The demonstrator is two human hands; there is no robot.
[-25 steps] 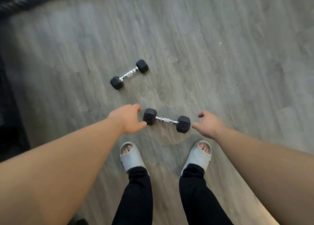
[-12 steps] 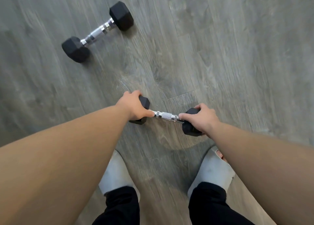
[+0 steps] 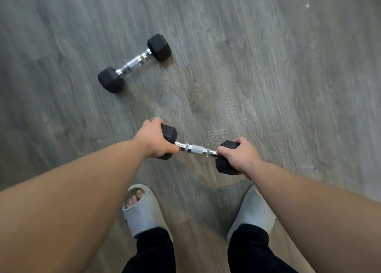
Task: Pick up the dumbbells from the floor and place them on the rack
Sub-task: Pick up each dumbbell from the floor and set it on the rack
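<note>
Hex dumbbell (image 3: 195, 149) clasped at both rubber heads by left hand (image 3: 155, 141) and right hand (image 3: 240, 156); rigid, likely light; knurled chrome handle (image 3: 196, 149) best for regrip.

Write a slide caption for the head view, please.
Left hand and right hand grip the near hex dumbbell's heads; second dumbbell lies on the floor.

both forearms are bare, no sleeves, watch or rings visible. below the left hand (image 3: 156, 141) and right hand (image 3: 240, 156), black trousers (image 3: 151, 250) and pale grey open-toe slides (image 3: 142, 209) show, toes visible.
</note>
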